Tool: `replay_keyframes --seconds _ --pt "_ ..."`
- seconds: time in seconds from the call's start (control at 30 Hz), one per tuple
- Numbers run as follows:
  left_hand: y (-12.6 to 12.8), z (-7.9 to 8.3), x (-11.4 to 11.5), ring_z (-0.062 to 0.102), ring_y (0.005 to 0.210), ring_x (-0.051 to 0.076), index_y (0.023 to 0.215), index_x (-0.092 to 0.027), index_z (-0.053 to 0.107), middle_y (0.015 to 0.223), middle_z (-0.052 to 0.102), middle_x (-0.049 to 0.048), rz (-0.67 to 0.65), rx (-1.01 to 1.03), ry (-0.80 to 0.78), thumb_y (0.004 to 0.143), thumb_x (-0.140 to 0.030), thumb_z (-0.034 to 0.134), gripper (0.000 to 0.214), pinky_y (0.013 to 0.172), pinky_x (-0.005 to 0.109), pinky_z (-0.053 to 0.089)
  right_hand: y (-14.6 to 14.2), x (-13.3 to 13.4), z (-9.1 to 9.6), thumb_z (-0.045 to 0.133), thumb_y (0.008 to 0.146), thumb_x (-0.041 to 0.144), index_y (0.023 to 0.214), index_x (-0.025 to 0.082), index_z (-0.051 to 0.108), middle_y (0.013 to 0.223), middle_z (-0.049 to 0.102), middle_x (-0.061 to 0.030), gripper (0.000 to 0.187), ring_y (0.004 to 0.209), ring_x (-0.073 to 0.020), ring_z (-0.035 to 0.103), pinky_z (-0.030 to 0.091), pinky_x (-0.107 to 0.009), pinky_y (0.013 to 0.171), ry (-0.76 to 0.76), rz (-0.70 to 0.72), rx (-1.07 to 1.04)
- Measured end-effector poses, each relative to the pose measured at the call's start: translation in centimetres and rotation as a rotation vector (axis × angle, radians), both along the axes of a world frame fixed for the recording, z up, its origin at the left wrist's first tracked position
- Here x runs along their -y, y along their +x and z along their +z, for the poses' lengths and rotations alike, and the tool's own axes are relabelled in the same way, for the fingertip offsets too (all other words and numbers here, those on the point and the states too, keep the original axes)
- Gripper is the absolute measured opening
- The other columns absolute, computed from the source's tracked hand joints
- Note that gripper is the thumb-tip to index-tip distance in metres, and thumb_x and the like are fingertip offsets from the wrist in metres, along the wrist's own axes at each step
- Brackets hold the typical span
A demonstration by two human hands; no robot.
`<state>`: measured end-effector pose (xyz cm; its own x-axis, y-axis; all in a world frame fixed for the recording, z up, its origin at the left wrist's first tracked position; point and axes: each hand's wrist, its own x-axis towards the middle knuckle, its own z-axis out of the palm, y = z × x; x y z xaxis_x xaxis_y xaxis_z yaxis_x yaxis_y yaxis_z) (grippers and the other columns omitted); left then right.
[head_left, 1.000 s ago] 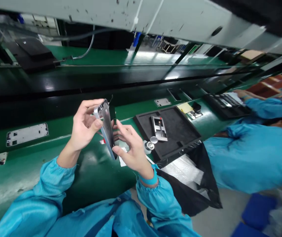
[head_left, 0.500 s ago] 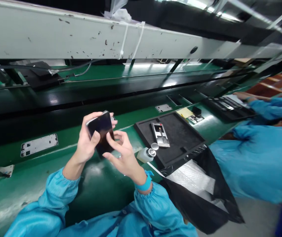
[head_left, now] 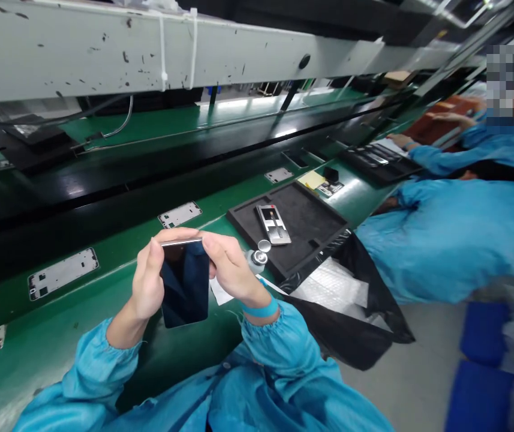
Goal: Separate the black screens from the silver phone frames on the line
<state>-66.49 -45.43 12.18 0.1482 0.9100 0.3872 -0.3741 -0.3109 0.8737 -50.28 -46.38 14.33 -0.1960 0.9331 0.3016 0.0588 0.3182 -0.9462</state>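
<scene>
Both my hands grip a dark-screened smartphone [head_left: 185, 288] above the green bench, its glossy face turned toward me. My left hand [head_left: 149, 279] is closed on its upper left edge, the thumb up at the corner. On the upper right corner, my right hand [head_left: 230, 264] is closed too, thumb pressed near the top edge. The fingers behind the phone are hidden. Just right of my right hand stands a bottle [head_left: 257, 259] with a round metal top. A white piece of paper [head_left: 221, 292] lies under my right wrist.
A black foam tray [head_left: 315, 216] holds an opened phone body [head_left: 273, 225]. Pale phone frames [head_left: 63, 273] lie along the bench's far strip. A black bag [head_left: 346, 336] with bubble wrap [head_left: 331, 291] hangs at the edge. Co-workers in blue sleeves [head_left: 441, 234] sit at right.
The phone was tilted, with my right fingers on its screen; now it hangs more upright, each hand at a top corner. The camera view has shifted, revealing more floor at right.
</scene>
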Motion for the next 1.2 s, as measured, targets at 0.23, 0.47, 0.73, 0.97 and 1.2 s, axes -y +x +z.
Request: replay_keyframes --seconds 0.23,0.47,0.73,0.97,1.2 --pt "0.8 0.1 0.5 0.078 0.114 0.029 0.118 -0.025 0.085 0.113 0.084 0.0084 0.1 -0.103 0.048 0.11 -0.065 0.049 0.054 0.107 0.043 0.059 0.4 -0.3 0.5 0.045 0.1 0.088 0.064 0.024 0.046 0.059 0.042 0.0039 0.073 0.056 -0.012 0.042 0.04 -0.027 0.052 0.031 -0.001 0.052" --pt "0.2 1.3 -2.9 0.079 0.073 0.025 0.115 -0.023 0.067 0.091 0.082 0.0089 0.152 0.283 -0.24 0.104 -0.074 0.053 0.054 0.068 0.038 0.066 0.6 0.6 -3.2 0.043 0.102 0.086 0.096 0.019 0.068 0.09 0.071 -0.0053 0.071 0.082 -0.018 0.068 0.06 -0.032 0.079 -0.156 0.181 0.018" --pt "-0.1 2.4 -3.3 0.076 0.069 0.024 0.121 -0.026 0.063 0.088 0.078 0.0065 0.241 0.414 -0.28 0.101 -0.086 0.041 0.066 0.067 0.039 0.066 0.5 1.4 -6.6 0.041 0.102 0.086 0.053 0.023 0.049 0.045 0.049 0.0014 0.08 0.044 -0.0115 0.047 0.042 -0.027 0.051 -0.145 0.251 0.074" --pt "0.5 2.0 -3.4 0.076 0.071 0.023 0.119 -0.027 0.062 0.089 0.078 0.0052 0.318 0.47 -0.282 0.102 -0.084 0.043 0.062 0.069 0.038 0.065 -1.4 0.8 -9.3 0.06 0.089 0.091 0.046 0.025 0.041 0.042 0.038 0.0036 0.082 0.041 -0.0096 0.038 0.033 -0.027 0.045 -0.246 0.241 -0.117" --pt "0.7 1.9 -3.9 0.078 0.07 0.021 0.114 -0.027 0.065 0.087 0.081 0.002 0.383 0.469 -0.214 0.11 -0.073 0.036 0.054 0.069 0.035 0.066 -2.6 0.5 -8.6 0.057 0.08 0.101 0.061 0.019 0.064 0.056 0.065 -0.0049 0.085 0.046 -0.0146 0.059 0.049 -0.028 0.047 -0.299 0.357 -0.093"
